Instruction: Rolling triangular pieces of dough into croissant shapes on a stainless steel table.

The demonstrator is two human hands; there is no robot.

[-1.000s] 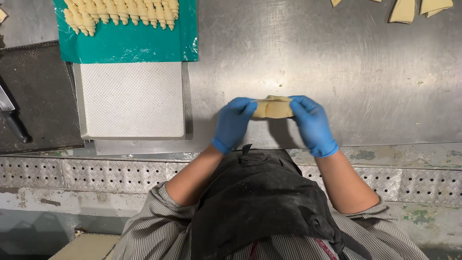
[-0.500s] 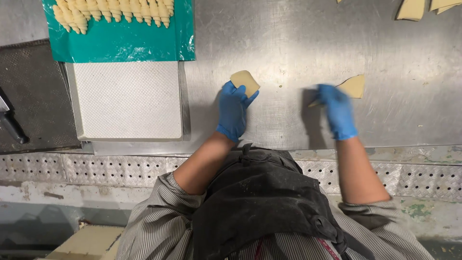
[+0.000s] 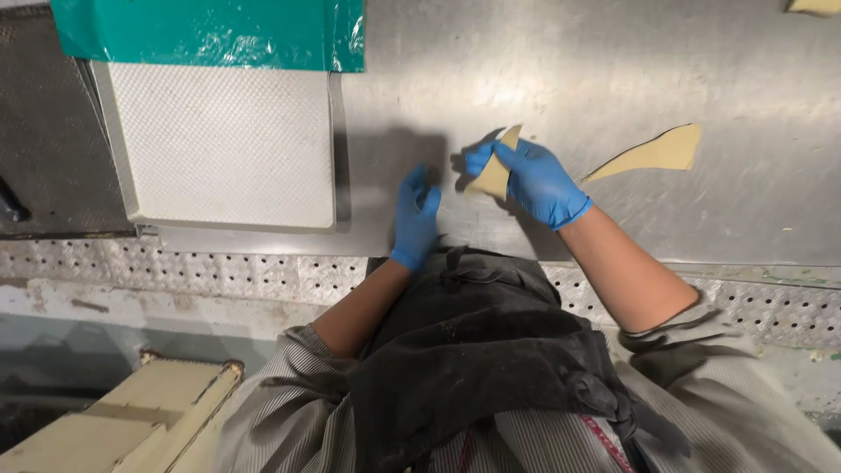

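Both my hands wear blue gloves over a steel worktable [image 3: 613, 70]. My right hand [image 3: 534, 180] pinches a small triangular piece of pale dough [image 3: 493, 171] and holds it upright just above the table. My left hand [image 3: 415, 217] hovers a little to its left with fingers together and nothing in it. A second, longer triangular dough piece [image 3: 653, 153] lies flat on the steel to the right of my right hand.
A white textured tray [image 3: 223, 140] sits at the left, a teal plastic sheet [image 3: 210, 31] lapping over its far edge. A dark mesh tray [image 3: 44, 131] lies further left. Another dough scrap [image 3: 815, 7] shows at the top right. A perforated steel ledge [image 3: 263, 276] fronts the table.
The single dough piece held by both hands was pulled into two. One part now lies on the table at the right; my right hand holds the other and my left has let go.
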